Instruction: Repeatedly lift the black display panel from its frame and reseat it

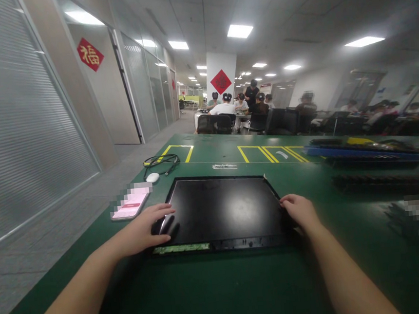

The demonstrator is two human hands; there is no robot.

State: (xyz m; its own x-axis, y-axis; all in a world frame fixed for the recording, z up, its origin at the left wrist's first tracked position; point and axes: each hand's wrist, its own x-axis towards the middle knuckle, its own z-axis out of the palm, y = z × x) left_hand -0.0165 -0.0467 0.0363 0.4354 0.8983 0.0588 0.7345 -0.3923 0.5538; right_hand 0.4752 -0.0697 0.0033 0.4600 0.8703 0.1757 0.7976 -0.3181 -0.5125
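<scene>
A dark LCD screen panel [214, 208] in a thin black frame lies flat on the green table in front of me. Along its near edge, at the left, a strip of green circuit board [183, 248] shows. My left hand [153, 229] rests at the panel's left rim, thumb and fingers spread apart, with the fingertips over the dark surface. At the opposite side, my right hand [302, 211] pinches the right rim between thumb and forefinger; its other fingers are partly hidden.
Left of the panel lie a phone [131, 203], a white mouse-like object [153, 177] and a coiled black cable [162, 163]. Yellow tape outlines [190, 153] mark the table [221, 293]. A blue tray [363, 153] of blurred parts stands at right. Several people sit farther back.
</scene>
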